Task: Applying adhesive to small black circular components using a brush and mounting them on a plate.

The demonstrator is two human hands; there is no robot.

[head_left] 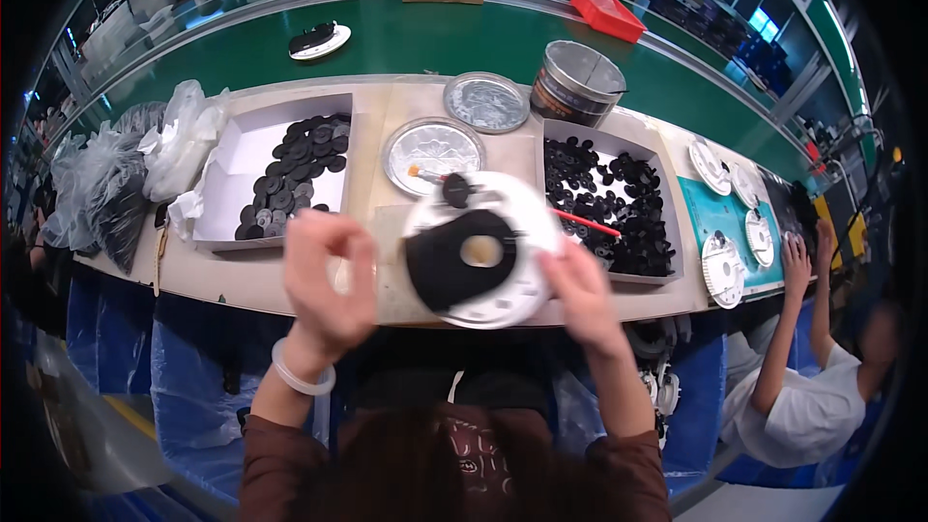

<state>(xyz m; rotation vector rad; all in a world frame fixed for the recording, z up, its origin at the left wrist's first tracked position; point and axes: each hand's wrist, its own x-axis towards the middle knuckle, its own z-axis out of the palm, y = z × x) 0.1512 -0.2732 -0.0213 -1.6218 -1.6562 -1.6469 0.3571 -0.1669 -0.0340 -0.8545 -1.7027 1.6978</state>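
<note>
My right hand (583,298) grips the right edge of a round white plastic disc part (527,282), which is blurred by motion. A black fan-shaped cover (447,266) lies across the disc around a central hole, and a small black round piece (456,190) sits near its upper edge. My left hand (331,275), wearing a pale band at the wrist, is curled beside the near edge of the left tray; anything in its fingers is too small or hidden to make out. Behind the disc, a red-handled brush (592,223) has its bristles over a round metal dish (440,135).
The left white tray (220,195) holds black discs; the right tray (633,278) holds small black parts. A second metal dish (486,101) and a tin bucket (578,85) stand behind. Plastic bags (179,135) lie left. A co-worker's hands (797,266) are near white discs at right.
</note>
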